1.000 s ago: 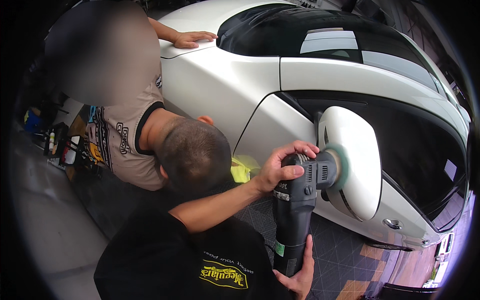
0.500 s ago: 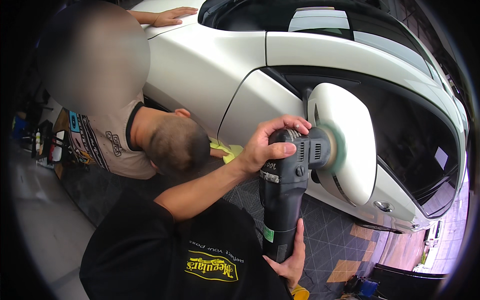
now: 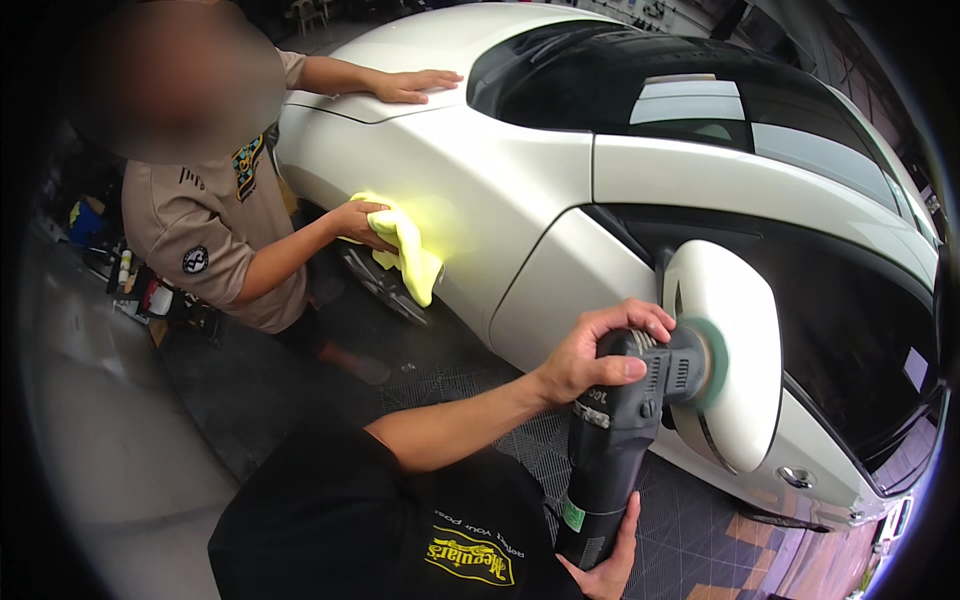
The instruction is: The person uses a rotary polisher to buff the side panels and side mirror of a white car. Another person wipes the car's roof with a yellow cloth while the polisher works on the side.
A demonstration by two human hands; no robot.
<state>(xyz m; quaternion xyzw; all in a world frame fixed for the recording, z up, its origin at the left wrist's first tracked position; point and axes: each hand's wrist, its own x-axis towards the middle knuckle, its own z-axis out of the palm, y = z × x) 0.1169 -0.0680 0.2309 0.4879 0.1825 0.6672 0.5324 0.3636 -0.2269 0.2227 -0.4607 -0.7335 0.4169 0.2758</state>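
Observation:
My left hand [image 3: 610,350] wraps over the head of a black power polisher [image 3: 612,450], its thumb and fingers on either side of the housing. Below, my right hand [image 3: 612,562] grips the far end of the polisher's long body. The green polishing pad [image 3: 716,362] stands on edge with its face against the white shell of a car's side mirror [image 3: 745,350]. Whether the pad is spinning cannot be made out.
The white car [image 3: 520,170] fills the upper right. At left a co-worker in a tan shirt [image 3: 215,215] presses a yellow cloth [image 3: 410,255] to the front fender, other hand on the hood. Grid tiles [image 3: 470,395] cover the floor.
My view has shifted, so car and polisher sit lower and farther right. The pad stays on the mirror. A head that was bent low beside my left arm is gone; the yellow cloth shows fully.

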